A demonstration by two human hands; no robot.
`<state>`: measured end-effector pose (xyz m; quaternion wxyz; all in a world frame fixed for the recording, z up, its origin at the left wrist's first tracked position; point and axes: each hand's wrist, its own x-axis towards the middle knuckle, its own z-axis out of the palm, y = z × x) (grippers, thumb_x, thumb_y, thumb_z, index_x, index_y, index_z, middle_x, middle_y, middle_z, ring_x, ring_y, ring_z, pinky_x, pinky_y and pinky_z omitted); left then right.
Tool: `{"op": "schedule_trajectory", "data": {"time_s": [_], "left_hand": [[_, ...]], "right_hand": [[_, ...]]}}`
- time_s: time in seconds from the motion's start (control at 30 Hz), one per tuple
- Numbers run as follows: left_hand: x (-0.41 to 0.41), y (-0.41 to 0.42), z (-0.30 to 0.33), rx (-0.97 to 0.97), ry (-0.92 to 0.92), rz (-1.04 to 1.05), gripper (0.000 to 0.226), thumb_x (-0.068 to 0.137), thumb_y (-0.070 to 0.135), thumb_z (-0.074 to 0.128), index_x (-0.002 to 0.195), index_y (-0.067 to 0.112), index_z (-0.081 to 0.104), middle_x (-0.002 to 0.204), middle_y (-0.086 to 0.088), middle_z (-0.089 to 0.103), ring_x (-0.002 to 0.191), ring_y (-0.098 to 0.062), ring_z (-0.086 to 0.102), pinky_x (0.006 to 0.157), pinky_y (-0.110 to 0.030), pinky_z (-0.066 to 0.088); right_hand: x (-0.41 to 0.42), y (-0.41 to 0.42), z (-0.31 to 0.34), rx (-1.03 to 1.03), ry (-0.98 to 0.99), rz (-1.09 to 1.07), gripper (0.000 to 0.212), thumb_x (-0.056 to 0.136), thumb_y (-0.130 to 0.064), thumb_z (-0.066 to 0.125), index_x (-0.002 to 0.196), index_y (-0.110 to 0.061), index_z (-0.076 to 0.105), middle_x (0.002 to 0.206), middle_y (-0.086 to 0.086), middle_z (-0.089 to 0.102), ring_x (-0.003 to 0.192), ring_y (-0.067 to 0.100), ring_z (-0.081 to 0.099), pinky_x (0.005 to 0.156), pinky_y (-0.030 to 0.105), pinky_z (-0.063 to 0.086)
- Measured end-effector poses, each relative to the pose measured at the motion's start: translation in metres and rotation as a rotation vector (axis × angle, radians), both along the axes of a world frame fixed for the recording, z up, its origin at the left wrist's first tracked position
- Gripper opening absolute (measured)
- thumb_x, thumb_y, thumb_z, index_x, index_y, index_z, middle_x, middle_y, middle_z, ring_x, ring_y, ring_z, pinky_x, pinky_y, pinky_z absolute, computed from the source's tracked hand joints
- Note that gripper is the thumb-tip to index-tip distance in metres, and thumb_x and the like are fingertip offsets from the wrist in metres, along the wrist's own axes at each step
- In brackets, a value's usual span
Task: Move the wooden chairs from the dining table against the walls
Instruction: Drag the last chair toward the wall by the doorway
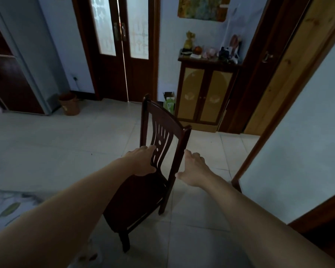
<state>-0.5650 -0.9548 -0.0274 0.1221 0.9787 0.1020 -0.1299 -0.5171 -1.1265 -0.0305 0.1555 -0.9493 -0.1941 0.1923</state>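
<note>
Now, the wooden chair (159,161) in front of you is dark, hard wood, so it looks stiff and a bit heavy, and it will not bend or squash. It stands on the pale tiled floor (56,147) in the middle of the room, well away from any wall. Its back is the tall part, going up toward 12 o'clock, and it seems tipped a little. The seat sticks out toward 7 o'clock, at you. The two side posts of the back are good places to hold. Your left hand (142,161) is wrapped around the left post, fingers curled in by the slats. Your right hand (191,169) is just beside the right post, fingers loose and spread, maybe just touching, not holding it. At 1 o'clock a small cabinet (203,97) stands against the wall. At 12 o'clock is a double door (122,51), and a brown bin (70,103) sits at 10 o'clock.
</note>
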Motion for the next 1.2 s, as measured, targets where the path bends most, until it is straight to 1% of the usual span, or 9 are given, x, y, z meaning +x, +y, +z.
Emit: {"op": "schedule_trajectory", "data": {"time_s": [0.2, 0.33, 0.53, 0.73, 0.87, 0.97, 1.07, 1.13, 1.2], "left_hand": [[0.072, 0.046, -0.009, -0.028, 0.002, -0.017, 0.079, 0.086, 0.032, 0.064, 0.149, 0.014, 0.019, 0.150, -0.011, 0.036, 0.136, -0.030, 0.040, 0.111, -0.046, 0.035], [0.128, 0.068, -0.019, -0.016, -0.011, -0.018, 0.081, 0.086, 0.031, 0.065, 0.150, 0.016, 0.018, 0.151, -0.010, 0.035, 0.135, -0.030, 0.040, 0.110, -0.047, 0.036], [0.215, 0.084, -0.035, 0.017, -0.028, 0.015, 0.085, 0.085, 0.028, 0.066, 0.151, 0.018, 0.014, 0.155, -0.008, 0.028, 0.139, -0.029, 0.035, 0.110, -0.048, 0.032], [0.293, 0.091, -0.049, 0.147, -0.101, -0.044, 0.086, 0.085, 0.024, 0.065, 0.152, 0.017, 0.013, 0.160, -0.007, 0.014, 0.148, -0.025, 0.016, 0.118, -0.046, 0.023], [0.332, 0.104, -0.063, 0.285, -0.049, -0.140, 0.079, 0.085, 0.023, 0.064, 0.150, 0.018, 0.019, 0.158, -0.008, 0.017, 0.148, -0.026, 0.012, 0.119, -0.047, 0.016], [0.356, 0.114, -0.073, 0.391, -0.027, -0.238, 0.061, 0.087, 0.023, 0.061, 0.142, 0.019, 0.035, 0.153, -0.007, 0.029, 0.145, -0.026, 0.017, 0.117, -0.048, 0.015], [0.372, 0.121, -0.079, 0.414, -0.083, -0.318, 0.030, 0.088, 0.019, 0.056, 0.118, 0.017, 0.052, 0.132, -0.004, 0.050, 0.132, -0.023, 0.037, 0.113, -0.044, 0.022], [0.382, 0.127, -0.081, 0.441, -0.115, -0.390, 0.019, 0.087, 0.018, 0.054, 0.106, 0.017, 0.054, 0.117, -0.003, 0.057, 0.118, -0.022, 0.047, 0.106, -0.039, 0.029], [0.388, 0.131, -0.081, 0.468, -0.116, -0.488, 0.016, 0.089, 0.018, 0.054, 0.105, 0.017, 0.055, 0.110, -0.002, 0.061, 0.109, -0.022, 0.054, 0.099, -0.036, 0.034]], "right_hand": [[0.068, 0.050, -0.006, 0.026, 0.011, 0.009, 0.082, 0.083, -0.031, 0.067, 0.148, -0.017, 0.018, 0.145, 0.017, 0.030, 0.133, 0.034, 0.031, 0.109, 0.046, 0.037], [0.122, 0.078, -0.015, 0.024, 0.001, 0.021, 0.087, 0.086, -0.031, 0.066, 0.150, -0.016, 0.009, 0.150, 0.018, 0.024, 0.136, 0.036, 0.028, 0.110, 0.045, 0.036], [0.216, 0.111, -0.026, 0.070, -0.043, 0.008, 0.083, 0.087, -0.025, 0.066, 0.148, -0.012, 0.012, 0.143, 0.019, 0.031, 0.131, 0.036, 0.036, 0.101, 0.042, 0.040], [0.287, 0.142, -0.055, 0.066, 0.044, 0.007, 0.076, 0.086, -0.024, 0.065, 0.146, -0.010, 0.019, 0.140, 0.018, 0.037, 0.127, 0.035, 0.040, 0.098, 0.042, 0.043], [0.306, 0.156, -0.075, 0.074, 0.135, 0.030, 0.071, 0.087, -0.022, 0.062, 0.144, -0.014, 0.022, 0.132, 0.017, 0.043, 0.119, 0.035, 0.048, 0.093, 0.043, 0.048], [0.322, 0.162, -0.085, 0.121, 0.235, -0.004, 0.051, 0.087, -0.014, 0.058, 0.133, -0.013, 0.034, 0.116, 0.017, 0.057, 0.098, 0.032, 0.060, 0.074, 0.035, 0.049], [0.334, 0.164, -0.088, 0.164, 0.344, -0.092, 0.010, 0.086, -0.013, 0.057, 0.092, -0.012, 0.050, 0.097, 0.012, 0.058, 0.082, 0.026, 0.056, 0.061, 0.029, 0.044], [0.340, 0.169, -0.091, 0.156, 0.434, -0.147, 0.019, 0.082, -0.010, 0.059, 0.070, -0.016, 0.045, 0.082, 0.006, 0.054, 0.074, 0.022, 0.054, 0.053, 0.025, 0.039], [0.343, 0.172, -0.090, 0.146, 0.522, -0.185, 0.021, 0.078, -0.007, 0.061, 0.066, -0.016, 0.047, 0.073, 0.003, 0.052, 0.067, 0.019, 0.053, 0.054, 0.024, 0.040]]}}
